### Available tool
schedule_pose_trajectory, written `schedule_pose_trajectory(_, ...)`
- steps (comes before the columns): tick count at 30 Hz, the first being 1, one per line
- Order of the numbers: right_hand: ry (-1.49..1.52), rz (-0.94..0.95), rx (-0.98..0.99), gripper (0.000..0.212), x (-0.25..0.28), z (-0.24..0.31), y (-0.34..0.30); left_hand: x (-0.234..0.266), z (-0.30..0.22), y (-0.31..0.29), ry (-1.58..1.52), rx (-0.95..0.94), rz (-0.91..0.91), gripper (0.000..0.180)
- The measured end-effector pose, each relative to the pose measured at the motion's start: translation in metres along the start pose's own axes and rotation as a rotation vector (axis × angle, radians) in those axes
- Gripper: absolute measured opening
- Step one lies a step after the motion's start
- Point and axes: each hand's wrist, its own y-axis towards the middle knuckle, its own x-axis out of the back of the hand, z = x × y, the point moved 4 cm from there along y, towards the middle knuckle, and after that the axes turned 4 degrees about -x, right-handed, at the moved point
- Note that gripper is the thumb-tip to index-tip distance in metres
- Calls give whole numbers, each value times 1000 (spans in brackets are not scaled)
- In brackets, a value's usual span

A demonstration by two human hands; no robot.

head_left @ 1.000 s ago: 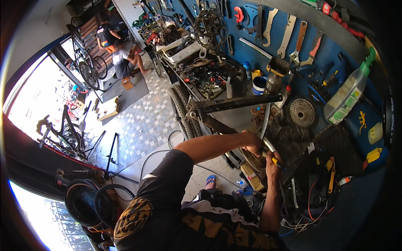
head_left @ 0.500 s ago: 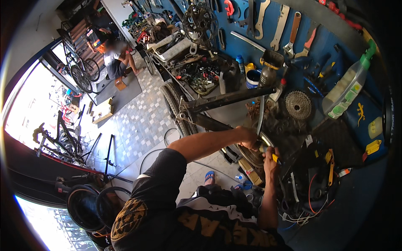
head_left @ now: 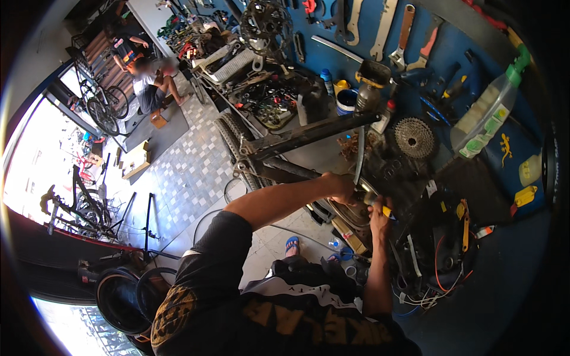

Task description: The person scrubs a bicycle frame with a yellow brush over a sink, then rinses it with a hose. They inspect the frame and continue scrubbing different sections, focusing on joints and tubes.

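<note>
A black bicycle frame (head_left: 314, 136) lies across in front of me, its rear tyre (head_left: 233, 151) to the left. My left hand (head_left: 342, 188) is closed at the near end of the frame, its fingers mostly hidden; what they grip I cannot make out. Just to its right, my right hand (head_left: 380, 221) is wrapped round a tool with a yellow and dark handle (head_left: 388, 212); its tan head points toward the left hand. Below both hands shows a curved, dusty rim-like part (head_left: 354, 218). A narrow grey strip (head_left: 360, 155) rises beyond the left hand.
A cluttered bench holds a cassette (head_left: 414, 138), a blue-and-white tub (head_left: 346, 102) and a tray of small parts (head_left: 270, 101). Wrenches (head_left: 404, 35) and a spray bottle (head_left: 490, 113) are at the blue wall. Cables (head_left: 436, 296) tangle at right. Two people (head_left: 148, 89) are at far left.
The view has shifted, so the surroundings sit slightly further left. My hands stay close together at the frame; the right hand and its tool have tilted a little, showing more of the tan head.
</note>
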Motion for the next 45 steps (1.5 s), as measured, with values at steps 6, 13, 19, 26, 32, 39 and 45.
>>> schedule_pose_trajectory(6,-159,-92,218,25,-3,-4,7,-2,6,8,2,-68,-160,72)
schedule_pose_trajectory(13,-172,-128,324,25,1,16,-3,-1,3,-1,-47,14,-46,77)
schedule_pose_trajectory(19,-322,-177,490,21,-1,26,-10,-5,3,4,-41,-50,-52,68)
schedule_pose_trajectory(26,-135,-3,416,19,3,52,-27,-5,7,9,-80,-118,-85,66)
schedule_pose_trajectory(32,-143,35,407,22,7,59,-28,-9,12,13,-50,-103,-68,70)
schedule_pose_trajectory(39,-277,64,378,19,13,60,-25,-11,14,20,43,-144,-89,72)
schedule_pose_trajectory(45,-353,10,348,17,21,56,-24,-11,13,11,-15,-90,-72,71)
